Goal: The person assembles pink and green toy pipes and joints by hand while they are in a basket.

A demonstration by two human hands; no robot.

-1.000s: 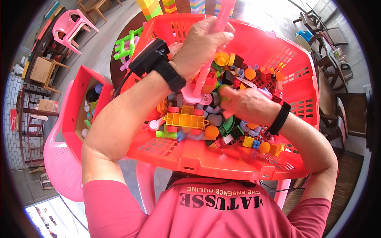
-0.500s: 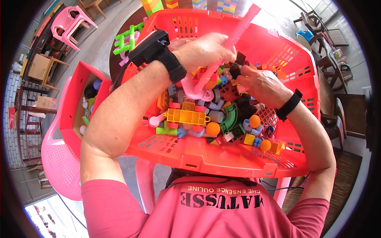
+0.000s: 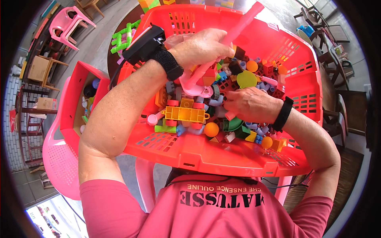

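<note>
My left hand [image 3: 208,45] is closed round a long pink pipe [image 3: 243,24], held slanting above the basket. Curved pink pieces are joined at its lower end, over the pile. Lower and to the right, my right hand [image 3: 254,104] reaches into the loose toys with curled fingers. A short pink pipe piece [image 3: 230,115] shows at its fingertips. Beside that hand lie a green curved piece [image 3: 234,124] and a yellow-green disc [image 3: 247,79]. A yellow toy car chassis with red wheels [image 3: 185,114] rests left of it, above an orange ball [image 3: 211,129].
The large red basket [image 3: 190,156] has slotted walls around the toys. A red box [image 3: 71,107] with balls and small pieces stands on a pink chair [image 3: 61,162] at the left. Behind the basket, a round table bears green pipe pieces [image 3: 126,36] and coloured block stacks [image 3: 150,4].
My right hand has moved nearer and slightly left through the pile, carrying the short pink piece. The disc and toys behind it have come into sight. My left hand has barely shifted.
</note>
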